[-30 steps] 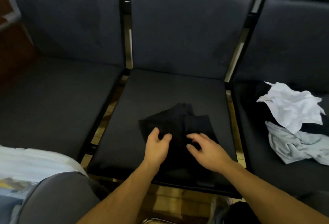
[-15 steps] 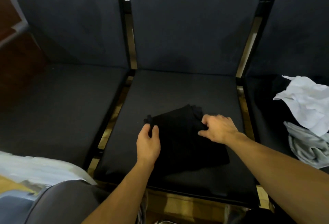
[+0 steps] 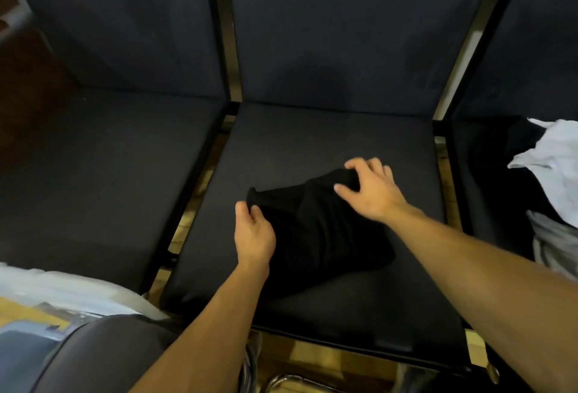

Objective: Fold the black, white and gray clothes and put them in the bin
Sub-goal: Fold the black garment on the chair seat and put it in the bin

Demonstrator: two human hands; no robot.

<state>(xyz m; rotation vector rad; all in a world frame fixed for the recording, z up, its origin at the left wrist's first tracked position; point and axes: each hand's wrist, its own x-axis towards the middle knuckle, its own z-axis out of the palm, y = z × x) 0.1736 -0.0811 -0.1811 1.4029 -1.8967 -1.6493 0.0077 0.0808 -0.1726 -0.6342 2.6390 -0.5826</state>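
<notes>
Black cloth, a folded garment [image 3: 316, 230] lying on the middle seat [image 3: 344, 142], looks soft, light and limp, so it would sag if lifted by one corner; taking it at two far corners suits it. The left hand [image 3: 253, 236] pinches its far left corner, and the right hand [image 3: 372, 189] curls over its far right corner. White cloth [image 3: 553, 158] and gray cloth [image 3: 553, 245] lie heaped on the right seat, well apart. Bare cushion surrounds the garment; no bin shows.
</notes>
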